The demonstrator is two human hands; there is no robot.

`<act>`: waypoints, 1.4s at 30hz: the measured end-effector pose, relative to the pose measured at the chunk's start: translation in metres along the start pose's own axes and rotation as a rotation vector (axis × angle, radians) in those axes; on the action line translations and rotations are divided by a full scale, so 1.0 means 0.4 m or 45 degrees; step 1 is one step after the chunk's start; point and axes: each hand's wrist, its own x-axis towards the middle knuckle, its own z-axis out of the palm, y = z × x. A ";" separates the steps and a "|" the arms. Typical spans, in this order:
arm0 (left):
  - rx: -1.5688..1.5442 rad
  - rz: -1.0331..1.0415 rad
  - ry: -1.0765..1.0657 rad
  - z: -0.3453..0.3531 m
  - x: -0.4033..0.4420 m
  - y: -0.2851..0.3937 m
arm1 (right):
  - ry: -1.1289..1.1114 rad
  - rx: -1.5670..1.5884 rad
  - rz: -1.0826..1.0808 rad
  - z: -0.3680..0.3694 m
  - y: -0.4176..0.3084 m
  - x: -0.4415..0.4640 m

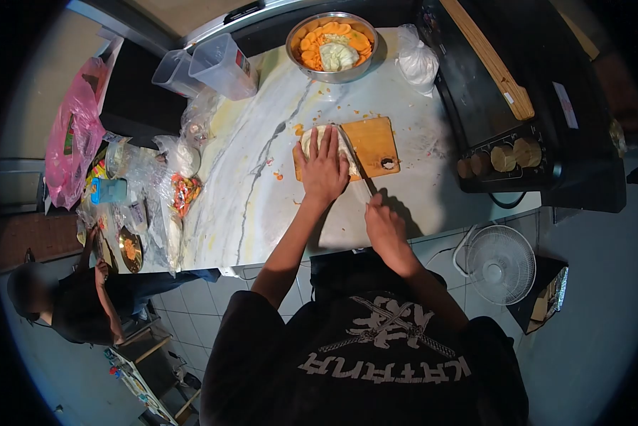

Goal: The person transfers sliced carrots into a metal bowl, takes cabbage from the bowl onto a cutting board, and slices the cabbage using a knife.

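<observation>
A wooden cutting board (376,138) lies on the marble counter with a pale piece of food (324,133), perhaps cabbage, on its left part. My left hand (324,167) rests flat on that food, fingers spread and pointing away from me. My right hand (386,226) is closed round the handle of a knife (354,165). The blade runs up along the right side of the food, close to my left fingertips. Small orange scraps lie around the board.
Behind the board stands a metal bowl (371,68) of orange slices. Plastic containers (223,67) and bags stand left, a white-filled bag (417,64) and black oven (500,160) right. A person (84,302) is at the lower left; a fan (501,265) stands lower right.
</observation>
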 end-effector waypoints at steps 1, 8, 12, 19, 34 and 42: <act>0.014 0.007 0.001 -0.003 0.001 0.001 | -0.001 -0.001 0.001 -0.001 0.006 -0.024; 0.023 0.011 0.003 -0.003 -0.003 0.002 | 0.027 -0.133 0.040 0.017 0.034 -0.137; 0.004 0.024 0.012 -0.002 -0.004 0.001 | 0.298 -0.193 -0.052 0.059 0.052 -0.170; 0.000 0.024 0.014 0.002 -0.010 0.000 | -0.048 0.047 0.056 -0.023 0.025 -0.083; 0.002 0.002 -0.008 0.001 -0.003 -0.001 | 0.012 0.154 -0.111 -0.047 -0.044 0.189; -0.019 0.007 0.009 0.000 -0.005 -0.003 | 0.088 0.120 -0.120 -0.036 -0.040 0.146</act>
